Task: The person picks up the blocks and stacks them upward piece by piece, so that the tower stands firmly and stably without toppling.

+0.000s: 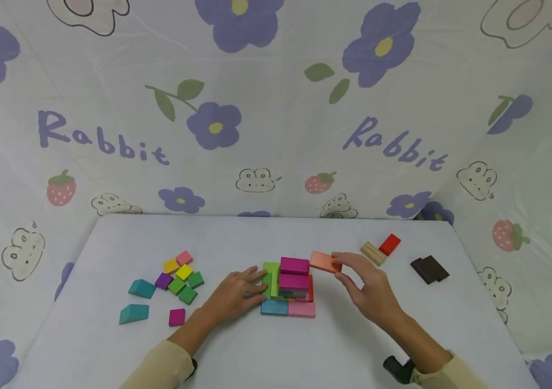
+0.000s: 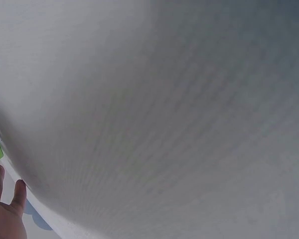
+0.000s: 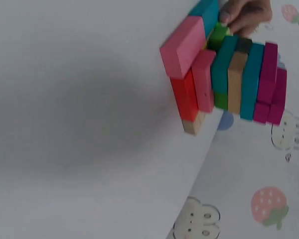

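Orange block (image 1: 323, 261) hangs at two o'clock from the stack (image 1: 293, 282), pinched at one end by the right hand (image 1: 375, 292) so the other juts free, while the left hand (image 1: 237, 290), loosely spread and grasping nothing, touches nine o'clock, probably for steadiness.

Your head cam looks fwd & down over the white rectangular table (image 1: 334, 346), set back enough to get your bare L hand (image 1: 239, 289) & R hand (image 1: 370, 286). Your L wrist cam's v. close to a smooth pale surface (image 2: 164, 124) filling most of its view. Your R wrist cam catches the multicoloured rectangular-block stack (image 3: 251, 82) side-on, tilted, nearer than head; both share stack & L hand.
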`<state>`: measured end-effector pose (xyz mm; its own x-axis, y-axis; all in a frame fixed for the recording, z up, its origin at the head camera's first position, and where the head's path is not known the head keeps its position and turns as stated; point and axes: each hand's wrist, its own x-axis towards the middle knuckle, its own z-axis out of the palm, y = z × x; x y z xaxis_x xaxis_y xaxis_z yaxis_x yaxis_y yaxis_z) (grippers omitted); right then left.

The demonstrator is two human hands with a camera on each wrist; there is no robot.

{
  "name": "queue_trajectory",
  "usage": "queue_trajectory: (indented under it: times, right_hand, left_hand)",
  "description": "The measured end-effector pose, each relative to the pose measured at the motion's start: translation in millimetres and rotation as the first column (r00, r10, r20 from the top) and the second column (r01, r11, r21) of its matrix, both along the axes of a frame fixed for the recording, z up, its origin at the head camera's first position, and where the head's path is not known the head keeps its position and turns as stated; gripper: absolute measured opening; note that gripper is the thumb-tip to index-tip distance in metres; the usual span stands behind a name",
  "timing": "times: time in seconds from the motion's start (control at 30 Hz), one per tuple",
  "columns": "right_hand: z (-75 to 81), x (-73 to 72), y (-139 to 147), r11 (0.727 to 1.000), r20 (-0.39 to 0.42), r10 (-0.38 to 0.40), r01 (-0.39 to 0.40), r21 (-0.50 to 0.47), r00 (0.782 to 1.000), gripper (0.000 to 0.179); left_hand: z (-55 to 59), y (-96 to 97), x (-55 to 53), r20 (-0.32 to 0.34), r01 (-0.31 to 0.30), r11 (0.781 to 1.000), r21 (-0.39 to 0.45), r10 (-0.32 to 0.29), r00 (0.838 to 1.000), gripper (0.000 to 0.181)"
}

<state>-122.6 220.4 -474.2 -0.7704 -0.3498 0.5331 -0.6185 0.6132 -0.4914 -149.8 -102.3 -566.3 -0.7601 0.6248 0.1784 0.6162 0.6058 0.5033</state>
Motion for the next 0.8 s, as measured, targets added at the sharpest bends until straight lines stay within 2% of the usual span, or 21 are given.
queue_trajectory:
  times: [0.13, 0.3, 0.8]
  right_hand:
    - [-3.1, 3.3, -13, 0.995, 0.031, 0.094, -0.095, 0.026, 0.995, 0.044]
    - [-7.2, 5.8, -25, 0.987, 0.052, 0.145, -0.148, 0.055, 0.988, 0.044]
    - [-14.8, 4.1, -41, 0.977, 0.013, 0.193, -0.193, 0.086, 0.981, 0.051]
  left_hand:
    - [0.3, -0.4, 0.3, 0.004, -0.003, 1.000, 0.008, 0.003, 1.000, 0.035]
    - [1.2, -0.5, 0.4, 0.021, -0.003, 1.000, 0.013, 0.003, 1.000, 0.036]
    - [0.4, -1.2, -0.3, 0.017, 0.003, 1.000, 0.011, -0.003, 1.000, 0.036]
